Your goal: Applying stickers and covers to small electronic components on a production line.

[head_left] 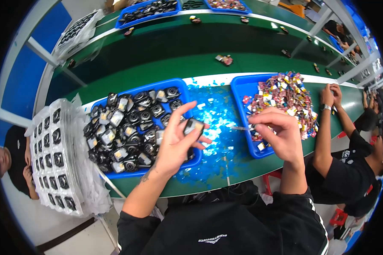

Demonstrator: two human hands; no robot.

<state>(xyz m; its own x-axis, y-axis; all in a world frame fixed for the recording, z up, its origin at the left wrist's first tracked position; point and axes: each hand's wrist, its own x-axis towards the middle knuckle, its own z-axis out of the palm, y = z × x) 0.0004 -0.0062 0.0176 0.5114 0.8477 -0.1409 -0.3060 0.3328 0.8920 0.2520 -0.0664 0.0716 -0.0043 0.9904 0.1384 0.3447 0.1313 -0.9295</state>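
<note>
I have a small black part [193, 126] pinched in my left hand [177, 142], thumb under and fingers over it, held up above the right edge of the blue bin [179, 86] of like parts. My right hand [279, 129] is closed on thin tweezers [241, 128], whose tip points left toward the part, with a clear gap between them. To do this well I judge I should hold the part steady with its face turned to the tweezers, brace both wrists near the desk [208, 178], and bring the tip in slowly so it does not skid off. The left forearm comes up from the lower edge, wrist bent back, palm facing right. The right forearm rises almost straight, wrist curled over, knuckles up, above the near edge of the second tray [239, 87] of coloured bits. Another person's hands [331, 95] work well apart, to my right.
</note>
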